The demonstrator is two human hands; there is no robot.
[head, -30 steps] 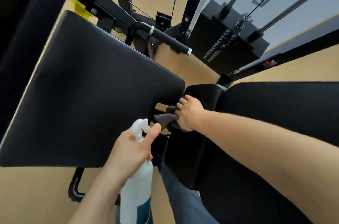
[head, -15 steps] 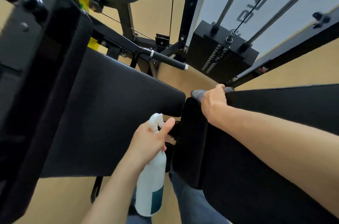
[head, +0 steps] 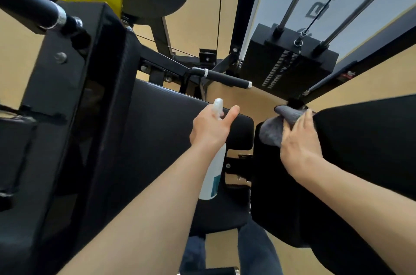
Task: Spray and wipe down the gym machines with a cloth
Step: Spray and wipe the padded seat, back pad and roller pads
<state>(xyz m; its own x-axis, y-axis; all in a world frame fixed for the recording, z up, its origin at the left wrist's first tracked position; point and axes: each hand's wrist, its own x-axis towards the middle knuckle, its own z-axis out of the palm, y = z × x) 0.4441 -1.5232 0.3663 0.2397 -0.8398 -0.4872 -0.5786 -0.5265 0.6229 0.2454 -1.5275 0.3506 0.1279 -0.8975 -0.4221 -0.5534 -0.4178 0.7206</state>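
Gym machine pads dominate: seat pad [head: 171, 139] is the landmark, big black slab at centre-left, long axis running from lower left up toward the weight stack [head: 288, 58]. Right of the seat pad, across a narrow gap, sits the second black pad [head: 360, 139], its rounded near end facing the gap. Left of the seat pad a tall black upholstered pad [head: 67, 117] rises with a foam grip bar [head: 27, 4] above it; beyond the seat pad's far edge a short handle [head: 227, 79] juts out, then the weight stack with its guide rods. Cloth [head: 273, 128], grey, is draped over the second pad's near end, right of the seat pad's far corner. Right hand [head: 301, 139] rests flat on it, fingers fairly straight and close together, pressing the cloth to the pad; fingertips point up and away, so the wipe path likely runs along that pad's edge or back toward the body. Spray bottle [head: 213, 168], white with a teal label, hangs roughly upright over the seat pad's right edge, nozzle up. Left hand [head: 211, 130] grips its neck, fingers curled round it, thumb sticking out toward the cloth. Right hand is the nearer one to the work; nothing blocks it, only the gap and bracket hardware [head: 236, 166] between pads could snag the cloth.
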